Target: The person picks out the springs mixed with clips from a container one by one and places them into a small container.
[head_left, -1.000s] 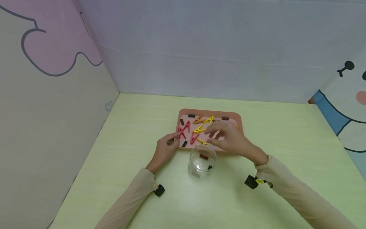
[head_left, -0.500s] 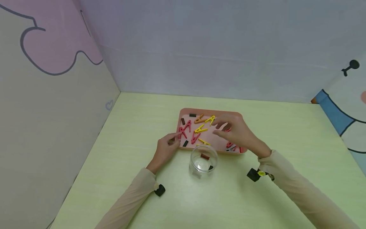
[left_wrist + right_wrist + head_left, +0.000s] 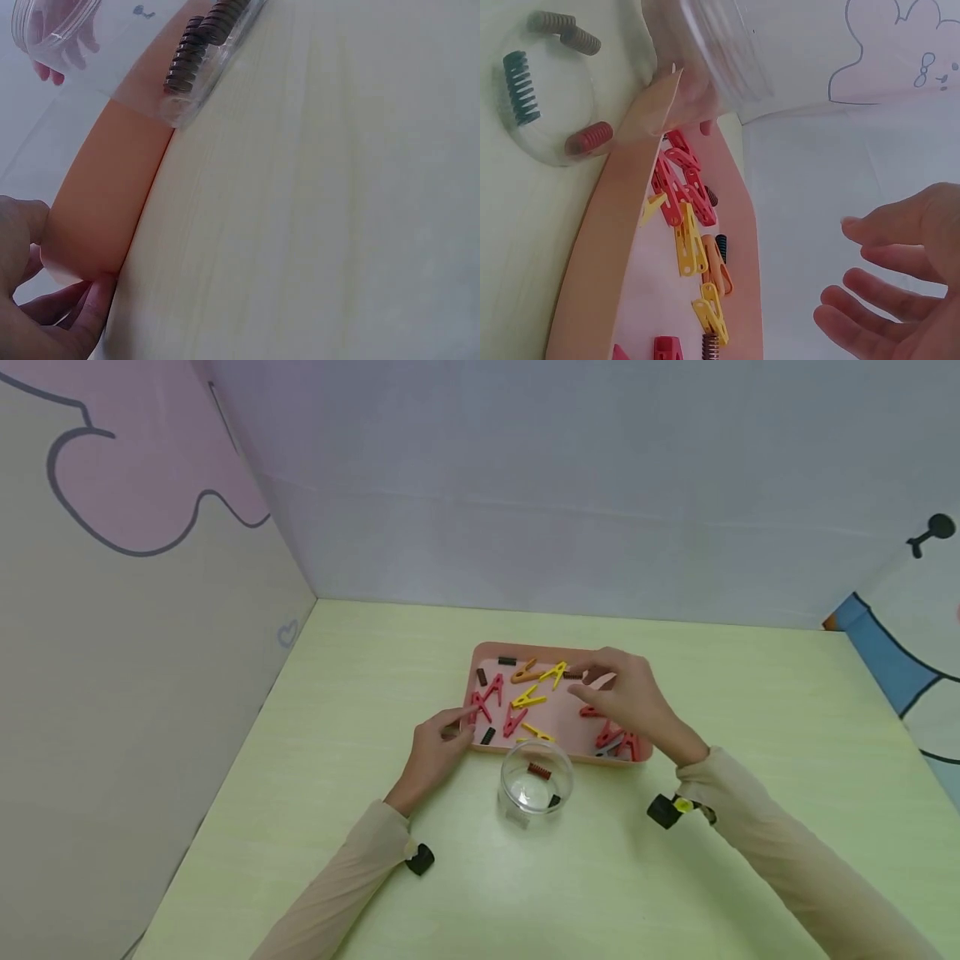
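My left hand (image 3: 435, 747) grips the left end of a shallow pink tray (image 3: 540, 652); in the left wrist view its thumb and fingers close on the orange-pink tray wall (image 3: 105, 187). My right hand (image 3: 626, 693) hovers over the tray's right half, thumb and fingers apart, holding nothing. A small brown spring (image 3: 573, 676) lies by its fingertips. Red clips (image 3: 514, 720), yellow clips (image 3: 528, 697) and an orange clip (image 3: 523, 673) are scattered in the tray, with several dark springs (image 3: 507, 661). Part of the tray's right side is hidden under my right hand.
A clear round jar (image 3: 517, 817) stands in front of the tray, holding several springs, among them a green spring (image 3: 521, 88) and a red spring (image 3: 589, 139). The pale yellow table (image 3: 375, 677) meets a wall at the back and another at the left.
My right hand has moved right and slightly away over the tray, uncovering the brown spring and red clips. My left hand has stayed at the tray's left end.
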The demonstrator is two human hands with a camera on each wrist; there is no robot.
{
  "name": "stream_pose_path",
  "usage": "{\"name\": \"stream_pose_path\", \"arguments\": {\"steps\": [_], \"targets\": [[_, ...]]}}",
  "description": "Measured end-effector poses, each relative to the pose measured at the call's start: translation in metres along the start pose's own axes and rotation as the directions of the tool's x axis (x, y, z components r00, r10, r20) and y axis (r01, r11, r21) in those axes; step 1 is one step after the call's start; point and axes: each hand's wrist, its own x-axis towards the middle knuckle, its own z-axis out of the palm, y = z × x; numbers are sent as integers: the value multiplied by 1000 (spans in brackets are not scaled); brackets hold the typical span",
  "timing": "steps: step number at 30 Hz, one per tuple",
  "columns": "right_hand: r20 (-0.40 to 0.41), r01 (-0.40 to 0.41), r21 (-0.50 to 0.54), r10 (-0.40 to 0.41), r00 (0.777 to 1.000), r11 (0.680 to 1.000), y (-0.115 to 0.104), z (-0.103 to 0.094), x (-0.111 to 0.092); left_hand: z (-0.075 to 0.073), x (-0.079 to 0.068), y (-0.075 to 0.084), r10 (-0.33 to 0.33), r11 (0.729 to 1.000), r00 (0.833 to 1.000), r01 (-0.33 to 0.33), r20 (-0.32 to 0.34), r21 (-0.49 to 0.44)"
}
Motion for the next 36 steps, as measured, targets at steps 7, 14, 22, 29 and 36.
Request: {"name": "stream_pose_path", "arguments": {"steps": [7,14,22,29,36], "targets": [[-19,-113,-31,112,994,993,14,2,3,0,-2,1,-1,1000,1000,1,-1,-6],[5,-162,-52,163,987,985,33,-1,4,1,-3,2,0,1000,1000,0,-4,-5],[5,-142,-83,143,990,986,46,-1,5,2,-4,1,-3,1000,1000,3,-4,9],[21,-158,-117,162,987,980,49,0,5,2,-5,2,-2,1000,1000,2,-3,10],[56,-178,-149,188,981,973,57,2,8,2,-5,2,-9,1000,1000,9,-1,4]]}}
